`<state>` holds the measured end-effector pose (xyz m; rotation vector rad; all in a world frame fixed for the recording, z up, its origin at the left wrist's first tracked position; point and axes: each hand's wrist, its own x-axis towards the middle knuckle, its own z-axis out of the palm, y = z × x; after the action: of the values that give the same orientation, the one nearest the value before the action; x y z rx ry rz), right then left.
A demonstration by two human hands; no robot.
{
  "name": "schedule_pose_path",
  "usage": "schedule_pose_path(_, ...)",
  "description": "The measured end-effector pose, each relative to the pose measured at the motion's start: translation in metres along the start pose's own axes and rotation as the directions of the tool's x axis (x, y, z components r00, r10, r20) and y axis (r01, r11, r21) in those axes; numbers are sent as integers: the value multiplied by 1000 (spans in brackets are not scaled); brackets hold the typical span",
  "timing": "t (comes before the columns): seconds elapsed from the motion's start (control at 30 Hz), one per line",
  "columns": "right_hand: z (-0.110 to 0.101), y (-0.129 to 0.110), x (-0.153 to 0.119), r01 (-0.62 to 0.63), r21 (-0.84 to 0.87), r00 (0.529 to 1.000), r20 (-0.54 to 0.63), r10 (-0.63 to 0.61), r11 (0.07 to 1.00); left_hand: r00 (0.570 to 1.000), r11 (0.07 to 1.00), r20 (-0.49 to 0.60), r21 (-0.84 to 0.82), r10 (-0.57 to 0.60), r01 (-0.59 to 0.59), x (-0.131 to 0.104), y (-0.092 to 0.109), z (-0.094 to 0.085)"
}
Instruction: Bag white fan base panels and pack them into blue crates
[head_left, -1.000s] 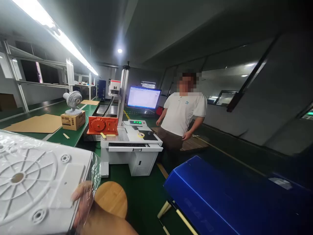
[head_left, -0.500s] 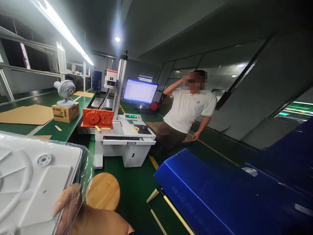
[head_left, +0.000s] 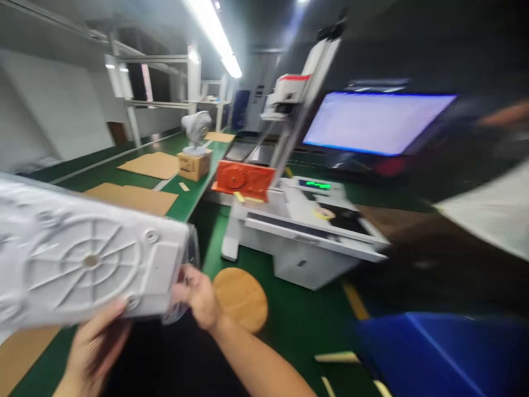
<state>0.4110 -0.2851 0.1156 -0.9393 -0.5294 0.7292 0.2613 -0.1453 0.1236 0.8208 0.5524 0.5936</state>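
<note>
Both hands carry the white plastic housing (head_left: 82, 259) in its clear film above the floor; left hand (head_left: 97, 344) cupped beneath, right hand (head_left: 198, 295) pinching its end; not yet set down, wooden stool (head_left: 239, 298) nearby.

No lettering could be read anywhere. The cardboard box (head_left: 194, 164) under the small fan (head_left: 195, 128) on the green bench (head_left: 194, 193) carried dark print smeared by blur. The monitor (head_left: 378, 121) glowed pale with nothing legible on its screen. The machine's panel (head_left: 316, 185) showed green lit marks (digits or lamps, not to be told). The white plastic housing (head_left: 86, 259) bore no marking.
</note>
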Motion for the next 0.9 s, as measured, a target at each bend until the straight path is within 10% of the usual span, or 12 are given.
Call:
schedule_pose_path(0.1,-25,24,-1,-25,50,929,-368,41,998,990,995,-112,-37,84,-88,-4,20,-9)
schedule_pose_path(0.2,-36,32,-3,96,10,864,-497,-79,995,984,989,-109,-42,139,-144,3,23,-13)
schedule_pose_path(0.47,21,23,-5,432,-292,868,-120,-481,853,964,967,-70,3,255,-255,-15,2,-27)
schedule_pose_path(0.67,47,61,31,5,158,999,42,-12,987,938,937,64,62,340,-344,-31,-5,-26)
schedule_pose_path(0.9,27,115,17,-548,193,821,309,480,814,904,902,-1,67,428,-427,-69,6,-45)
